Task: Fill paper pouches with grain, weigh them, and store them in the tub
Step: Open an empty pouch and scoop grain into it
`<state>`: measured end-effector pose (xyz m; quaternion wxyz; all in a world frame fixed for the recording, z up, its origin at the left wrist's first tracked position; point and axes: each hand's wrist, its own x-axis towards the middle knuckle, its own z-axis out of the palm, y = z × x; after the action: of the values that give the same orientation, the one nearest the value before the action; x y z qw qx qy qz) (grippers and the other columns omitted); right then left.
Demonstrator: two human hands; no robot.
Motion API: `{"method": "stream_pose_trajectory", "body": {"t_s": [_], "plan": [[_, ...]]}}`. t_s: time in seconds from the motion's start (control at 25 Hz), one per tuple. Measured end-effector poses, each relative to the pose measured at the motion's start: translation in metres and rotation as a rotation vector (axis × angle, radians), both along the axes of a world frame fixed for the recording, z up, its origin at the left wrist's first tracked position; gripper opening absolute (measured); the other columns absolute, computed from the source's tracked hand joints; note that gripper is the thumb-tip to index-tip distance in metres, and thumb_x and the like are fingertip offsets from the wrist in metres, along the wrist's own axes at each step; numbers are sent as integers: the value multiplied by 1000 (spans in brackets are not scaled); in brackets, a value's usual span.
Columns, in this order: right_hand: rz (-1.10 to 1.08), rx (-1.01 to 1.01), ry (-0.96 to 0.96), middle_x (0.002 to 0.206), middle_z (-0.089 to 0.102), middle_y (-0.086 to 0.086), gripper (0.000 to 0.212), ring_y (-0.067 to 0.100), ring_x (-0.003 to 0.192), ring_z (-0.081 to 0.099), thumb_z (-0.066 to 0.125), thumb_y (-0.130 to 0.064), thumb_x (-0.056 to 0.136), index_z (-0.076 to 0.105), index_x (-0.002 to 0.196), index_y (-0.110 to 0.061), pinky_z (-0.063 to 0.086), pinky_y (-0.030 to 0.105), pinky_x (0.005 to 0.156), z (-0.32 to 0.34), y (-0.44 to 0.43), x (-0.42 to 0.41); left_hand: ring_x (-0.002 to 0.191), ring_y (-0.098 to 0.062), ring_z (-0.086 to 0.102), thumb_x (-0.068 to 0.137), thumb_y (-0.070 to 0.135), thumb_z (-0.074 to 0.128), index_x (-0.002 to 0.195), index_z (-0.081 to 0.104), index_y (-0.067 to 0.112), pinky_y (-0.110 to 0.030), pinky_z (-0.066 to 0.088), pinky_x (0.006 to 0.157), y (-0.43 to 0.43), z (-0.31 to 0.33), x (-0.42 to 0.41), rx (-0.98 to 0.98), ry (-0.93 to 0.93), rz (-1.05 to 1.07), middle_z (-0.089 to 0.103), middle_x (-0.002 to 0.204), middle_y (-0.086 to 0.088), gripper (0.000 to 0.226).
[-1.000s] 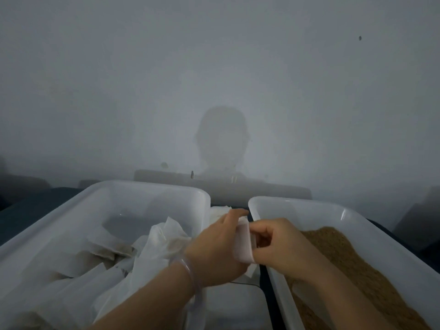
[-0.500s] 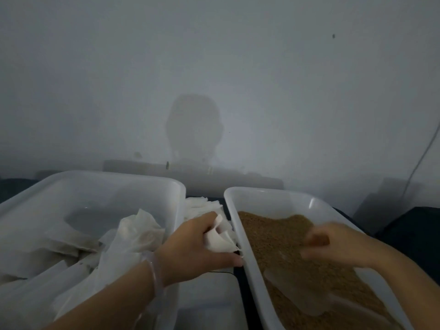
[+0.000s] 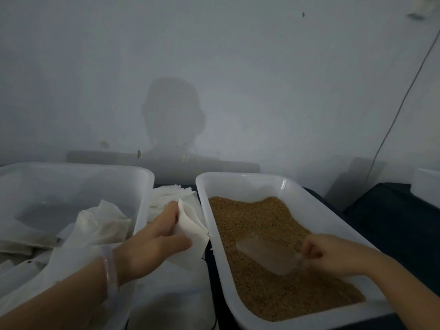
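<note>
Pouches (image 3: 100, 222) stored in left tub (image 3: 71, 166); my left hand (image 3: 152, 244) pinches an empty pouch (image 3: 190, 226); right hand (image 3: 333, 256) grips scoop (image 3: 269, 256) in grain (image 3: 262, 220); filling pending.

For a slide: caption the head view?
Left hand holds a paper pouch; right hand grips a scoop in the grain tub.

A pale grey wall (image 3: 238, 67) fills the upper view, with a head-and-shoulders shadow (image 3: 172, 115) cast on it. A thin cable (image 3: 402, 103) slants down its right side, and a small dark speck (image 3: 303, 14) sits high up. The dark tabletop (image 3: 392, 222) shows at right, with a white box (image 3: 427, 184) at the frame's edge.
</note>
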<state>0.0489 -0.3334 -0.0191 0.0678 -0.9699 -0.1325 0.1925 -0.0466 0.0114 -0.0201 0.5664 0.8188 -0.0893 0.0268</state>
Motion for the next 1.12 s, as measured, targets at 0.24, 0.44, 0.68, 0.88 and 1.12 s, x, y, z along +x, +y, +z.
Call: {"method": "stream_pose_trajectory", "body": {"t_s": [0.24,0.44,0.68,0.88,1.12], "plan": [[-51,85,-162,97,58,-13,22,4,85,58,61,-41,88,54,105,-29,45,18,68,6,-1,30,68,-12,68,67,3,80,85,63,15,-20,52,56,-2,-7,13,10,-64,143,72,75,1,27],[-47,73,-179,81,55,-4,21,7,67,55,63,-19,87,47,78,-29,39,18,53,14,39,60,56,-7,66,61,16,83,66,74,29,-11,45,46,-5,-3,8,-32,-31,193,71,65,4,17],[71,21,-314,110,61,7,35,21,91,61,54,-6,86,55,120,-14,55,36,81,-2,116,79,80,-12,70,60,38,80,84,74,34,-26,55,67,-1,0,3,-144,-28,113,74,87,2,25],[129,-95,-285,110,61,6,41,20,89,63,57,-3,84,53,122,-16,56,37,79,-18,124,74,73,-20,70,68,40,80,80,70,16,-24,56,61,0,-3,5,-166,-33,42,73,78,-8,29],[227,23,-51,107,61,-7,22,14,98,60,55,-22,92,59,114,-24,51,31,86,2,77,52,66,-25,70,50,44,78,82,72,27,-30,54,56,1,-5,8,-312,51,19,71,72,-10,36]]}}
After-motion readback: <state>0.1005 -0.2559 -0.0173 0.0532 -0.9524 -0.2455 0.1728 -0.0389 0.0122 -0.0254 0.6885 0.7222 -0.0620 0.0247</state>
